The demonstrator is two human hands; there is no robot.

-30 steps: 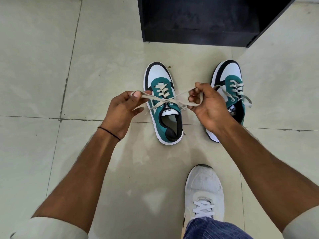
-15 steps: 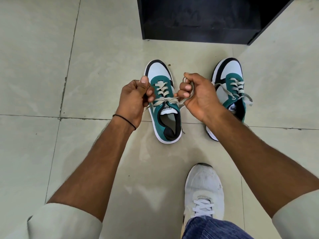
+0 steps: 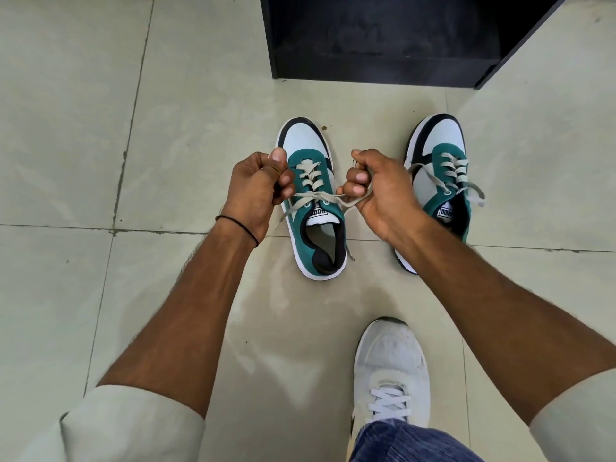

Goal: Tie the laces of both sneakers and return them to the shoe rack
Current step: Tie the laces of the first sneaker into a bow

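Two green, white and black sneakers stand side by side on the tiled floor, toes pointing at the shoe rack. Over the left sneaker (image 3: 308, 141) both hands hold its beige laces (image 3: 316, 196), which cross in a half knot above the tongue. My left hand (image 3: 256, 188) is closed on the lace end at the shoe's left side. My right hand (image 3: 380, 191) grips the other end to the shoe's right and covers part of the right sneaker (image 3: 443, 135). The right sneaker's laces (image 3: 466, 186) lie loose across its top.
The black shoe rack (image 3: 383, 65) stands on the floor just beyond the sneakers' toes. My own white shoe (image 3: 391, 361) and a blue trouser leg (image 3: 410, 441) are at the bottom, near the sneakers' heels. Pale floor tiles (image 3: 100, 128) surround everything.
A second ago the laces were pulled wide apart. Both hands then came in close over the left sneaker, and now sit slightly further apart with the crossed laces drawn tight.
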